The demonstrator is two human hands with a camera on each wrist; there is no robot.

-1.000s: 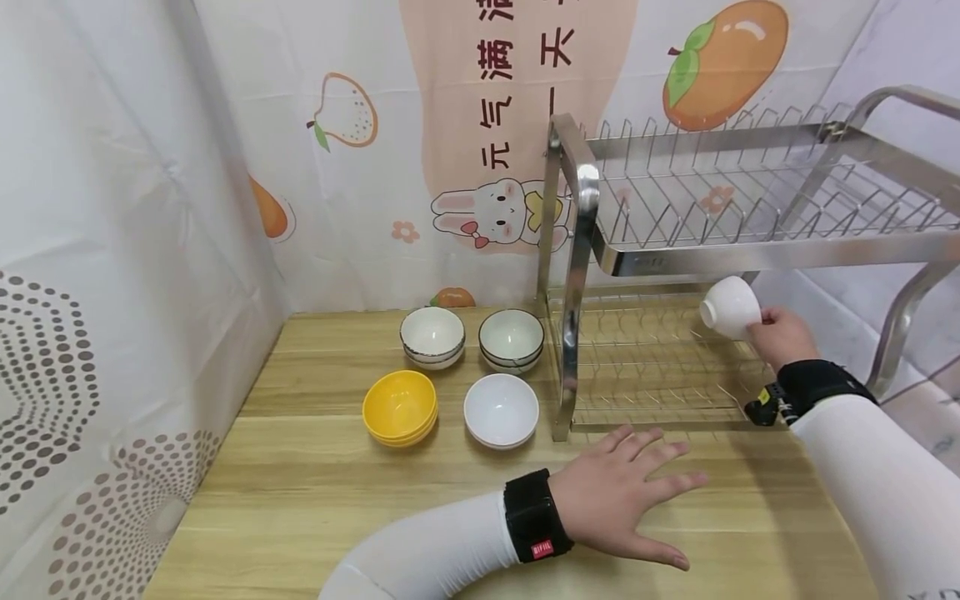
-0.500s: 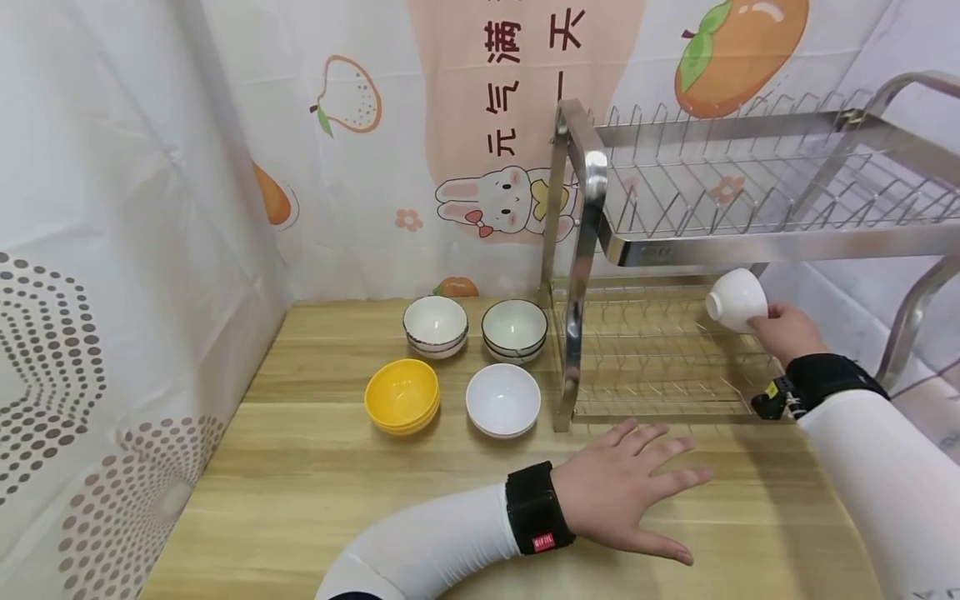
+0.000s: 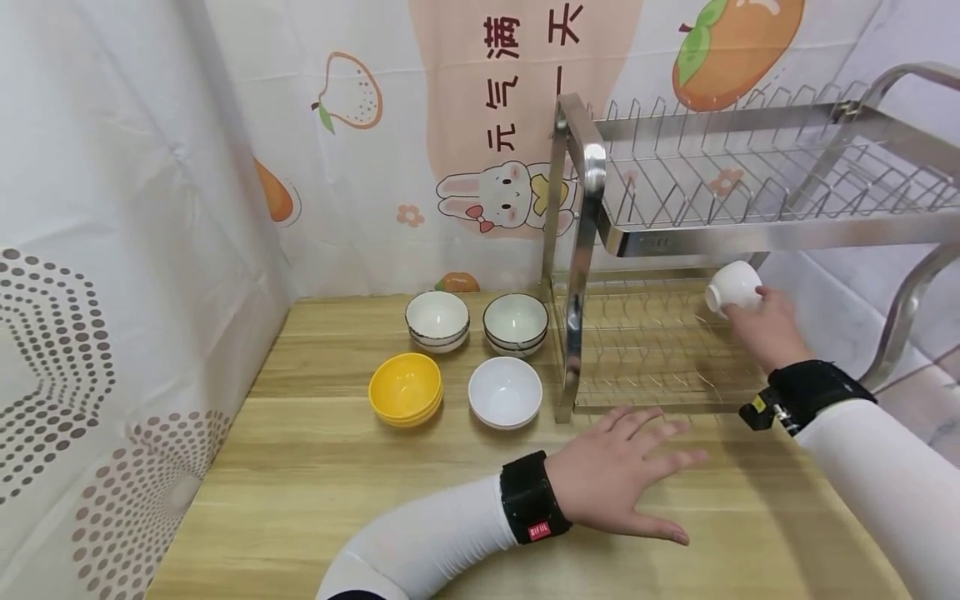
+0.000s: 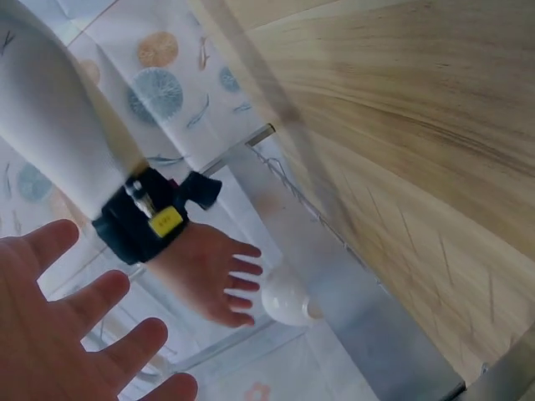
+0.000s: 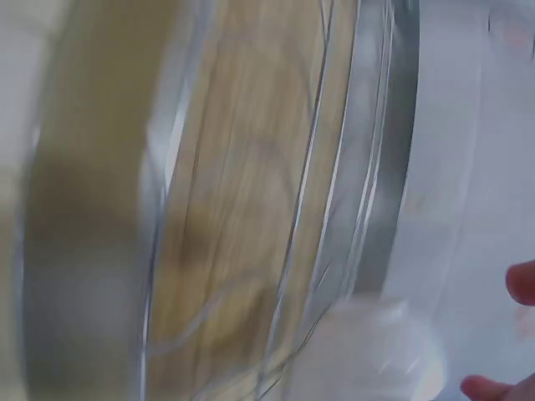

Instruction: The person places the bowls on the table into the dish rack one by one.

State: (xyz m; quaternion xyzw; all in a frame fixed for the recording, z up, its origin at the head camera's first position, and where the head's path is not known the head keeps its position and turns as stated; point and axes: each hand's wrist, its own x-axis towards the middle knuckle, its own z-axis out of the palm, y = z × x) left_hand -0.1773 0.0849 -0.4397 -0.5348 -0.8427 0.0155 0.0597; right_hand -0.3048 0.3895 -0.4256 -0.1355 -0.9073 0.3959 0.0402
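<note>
A small white bowl (image 3: 733, 286) sits tipped on its side in the lower tier of the dish rack (image 3: 656, 408), at the back right. My right hand (image 3: 772, 329) is right beside it, with fingers spread and not curled round it. In the right wrist view, two fingertips (image 5: 485, 388) appear just off the white bowl (image 5: 364, 355). My left hand (image 3: 607, 475) hovers in front of the rack, fingers spread, holding nothing. Left of the rack are a yellow bowl stack (image 3: 405, 390), a white bowl stack (image 3: 505, 393) and two dark-rimmed stacks, one left (image 3: 438, 321) and one right (image 3: 516, 323).
The rack's upper tier (image 3: 750, 233) overhangs the right hand, and its metal side post (image 3: 577, 275) stands between the bowls and the lower tier. A printed curtain (image 3: 345, 208) hangs behind. The wooden table (image 3: 300, 500) extends under everything.
My right hand held the white bowl by its rim; now its fingers have spread off it and the bowl stays in the rack. The left hand has barely moved; the view has shifted slightly.
</note>
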